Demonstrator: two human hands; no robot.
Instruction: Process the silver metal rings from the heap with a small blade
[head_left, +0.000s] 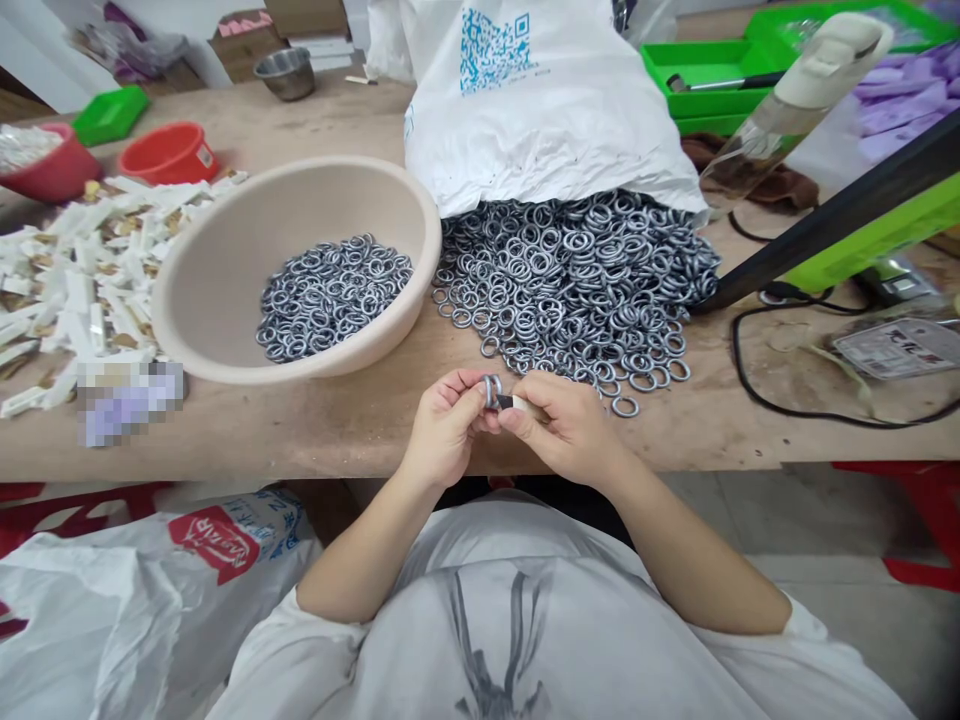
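Between the fingers of my left hand are grey rings, probably two, held upright side by side. My right hand is closed around a small knife with a pale handle, its short dark blade touching or very near the rings. Both hands meet just above the table's front edge. Beyond them, a heap of grey rings spills from a white sack. To the left, a large beige basin holds more of these rings.
White strips lie piled at the far left, near a red bowl. At right, a black and green bar slants over the table, with a black cable below it. A clear bottle stands by green trays.
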